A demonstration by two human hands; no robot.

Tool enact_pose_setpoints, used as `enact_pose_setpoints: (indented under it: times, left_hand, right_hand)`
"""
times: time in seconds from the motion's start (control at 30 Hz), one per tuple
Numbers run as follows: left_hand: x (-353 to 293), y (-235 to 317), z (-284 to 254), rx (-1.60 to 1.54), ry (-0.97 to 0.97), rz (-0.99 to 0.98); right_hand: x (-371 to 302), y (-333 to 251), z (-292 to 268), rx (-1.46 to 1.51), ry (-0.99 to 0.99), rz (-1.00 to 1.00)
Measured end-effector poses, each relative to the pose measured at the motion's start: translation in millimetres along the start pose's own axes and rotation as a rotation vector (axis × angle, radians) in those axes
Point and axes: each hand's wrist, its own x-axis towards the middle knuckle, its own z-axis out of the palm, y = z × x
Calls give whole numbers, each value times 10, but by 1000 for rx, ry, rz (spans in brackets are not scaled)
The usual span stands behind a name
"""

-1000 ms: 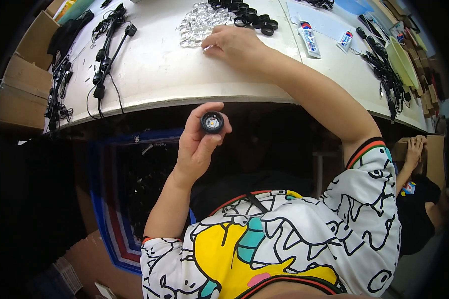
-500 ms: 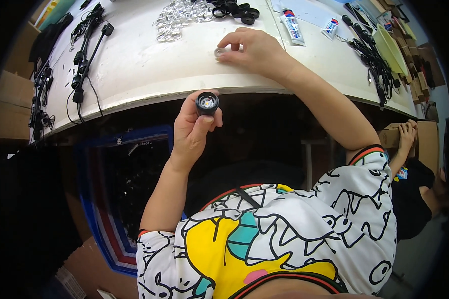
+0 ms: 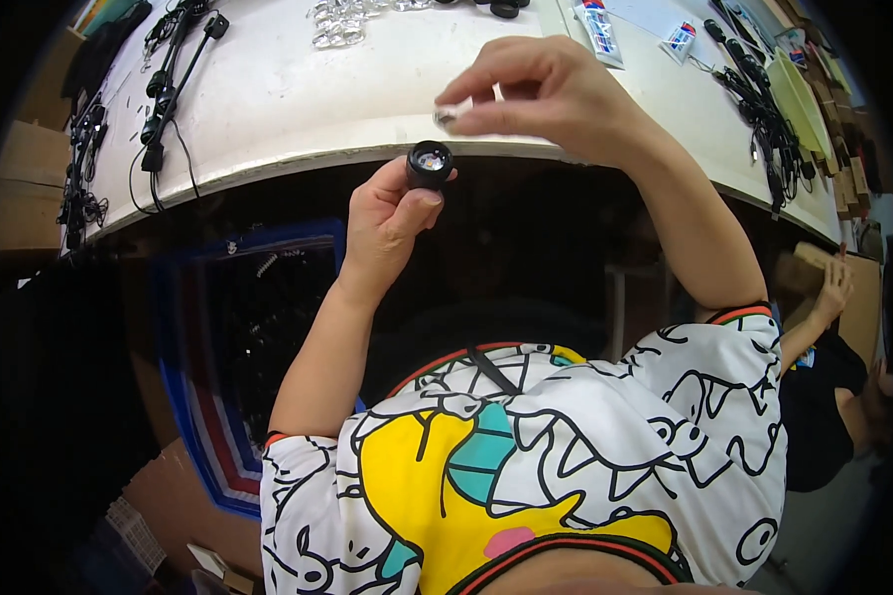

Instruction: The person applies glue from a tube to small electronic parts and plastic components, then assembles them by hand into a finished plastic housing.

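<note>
My left hand [image 3: 379, 230] is closed around a small black flashlight [image 3: 430, 165], just off the front edge of the table. Its open round end faces up and shows a small light-coloured LED inside; the rest of its body is hidden by my fingers. Above and slightly right of it, my right hand [image 3: 564, 99] pinches a small clear lens [image 3: 446, 116] between thumb and forefinger. Lens and flashlight are apart. The right hand is a little blurred.
Clear lenses [image 3: 337, 28] and black rings [image 3: 505, 9] lie across the white table [image 3: 278, 109]. Two tubes [image 3: 599, 32] and black cables [image 3: 749, 124] are at right, more cables [image 3: 159, 99] at left. Below stands a blue-rimmed bin [image 3: 174, 367]. Another person's hand [image 3: 835, 286] holds cardboard, far right.
My right hand has lifted the lens off the tabletop and brought it near the flashlight. My left hand has moved slightly up with the flashlight. The view has shifted a little.
</note>
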Motion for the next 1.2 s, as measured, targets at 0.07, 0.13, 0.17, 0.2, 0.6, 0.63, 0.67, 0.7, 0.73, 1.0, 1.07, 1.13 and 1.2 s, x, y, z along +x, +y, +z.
enact_pose_setpoints:
  times: [0.07, 0.13, 0.17, 0.2, 0.6, 0.63, 0.67, 0.7, 0.73, 1.0, 1.07, 1.13, 1.2]
  left_hand:
    - [-7, -22, 66, 56, -10, 51]
    - [27, -26, 115, 63, -19, 44]
    - [38, -25, 136, 74, -21, 44]
    - [39, -29, 144, 73, -24, 44]
    - [-45, -31, 205, 103, -57, 20]
    - [-40, -26, 200, 102, -60, 23]
    - [-33, -19, 191, 92, -56, 18]
    - [-32, -21, 179, 82, -48, 13]
    - [-16, -25, 158, 84, -50, 33]
    - [-33, 1, 131, 58, -40, 45]
    - [-70, -5, 143, 60, -38, 33]
    - [-46, -25, 150, 81, -44, 56]
    - [-66, -45, 91, 51, -62, 17]
  right_hand:
    - [-108, -103, 15, -41, -86, -79]
    - [-168, -67, 28, -38, -87, -63]
    - [-195, -62, 29, -35, -93, -57]
    - [-220, -73, 19, -61, -87, -75]
    - [-312, -201, 31, -152, -86, -88]
    - [-311, -216, 27, -156, -84, -88]
    - [-309, -231, 25, -167, -87, -101]
    - [-305, -235, 28, -175, -94, -114]
    - [-293, -228, 27, -177, -95, -114]
    - [-262, -248, 15, -183, -127, -87]
    - [-294, -250, 62, -175, -124, -95]
    - [-300, -257, 70, -179, -109, -102]
    - [-309, -264, 60, -237, -127, -144]
